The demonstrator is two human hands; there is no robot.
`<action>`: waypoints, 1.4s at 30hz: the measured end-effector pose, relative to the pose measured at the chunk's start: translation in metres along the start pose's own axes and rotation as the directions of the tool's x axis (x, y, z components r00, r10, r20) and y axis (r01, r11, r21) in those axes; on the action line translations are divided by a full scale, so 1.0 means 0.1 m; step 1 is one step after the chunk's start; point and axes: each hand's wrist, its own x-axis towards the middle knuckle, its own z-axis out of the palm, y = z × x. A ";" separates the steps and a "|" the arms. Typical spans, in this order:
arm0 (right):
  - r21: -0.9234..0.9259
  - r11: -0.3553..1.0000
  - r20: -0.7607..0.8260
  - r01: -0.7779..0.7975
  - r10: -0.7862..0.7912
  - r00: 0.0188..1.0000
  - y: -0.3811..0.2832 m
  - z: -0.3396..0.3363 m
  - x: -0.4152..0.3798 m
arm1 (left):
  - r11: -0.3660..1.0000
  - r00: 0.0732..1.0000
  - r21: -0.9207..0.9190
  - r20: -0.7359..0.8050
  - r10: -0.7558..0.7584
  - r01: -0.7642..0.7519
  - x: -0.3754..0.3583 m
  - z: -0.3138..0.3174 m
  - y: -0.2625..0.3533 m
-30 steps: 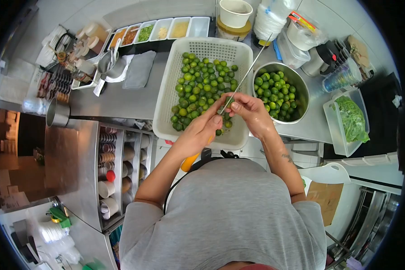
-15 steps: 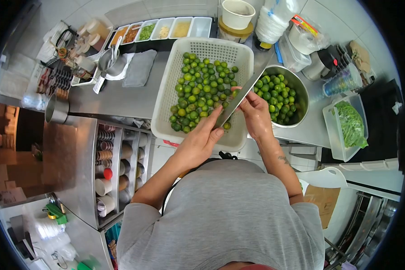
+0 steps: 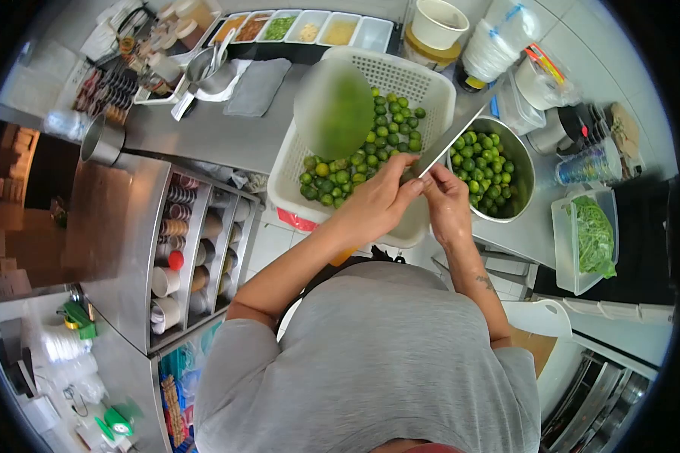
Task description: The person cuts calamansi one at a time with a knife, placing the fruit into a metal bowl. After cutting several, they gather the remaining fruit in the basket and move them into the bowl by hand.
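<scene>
My left hand (image 3: 381, 198) is closed at the near end of a long knife (image 3: 452, 142), whose blade points up and right. Close beside it, my right hand (image 3: 449, 205) has its fingers pinched together near the same end; what they hold is hidden. Both hands are above the right side of a white perforated basket (image 3: 438, 87) with many green limes (image 3: 343, 177). A large blurred green oval (image 3: 334, 109) covers part of the basket. More limes (image 3: 482, 162) fill a round metal pot (image 3: 523, 189) to the right.
Behind the basket stands a row of condiment trays (image 3: 307, 32). A grey cloth (image 3: 257, 87) lies on the metal counter (image 3: 196, 140) at left. A clear tub (image 3: 563, 257) of leafy greens (image 3: 593, 234) is at right. Shelved cups (image 3: 166, 281) stand at lower left.
The view has shifted, and the counter items appear further right. My left hand has moved up and right, close to my right hand. The blurred green oval has appeared over the basket.
</scene>
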 end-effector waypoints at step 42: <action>-0.261 0.937 0.585 -0.231 0.344 0.734 0.23 0.37 0.82 | 0.999 0.749 -0.032 -0.662 0.012 -0.045 -0.55 -0.09 -0.49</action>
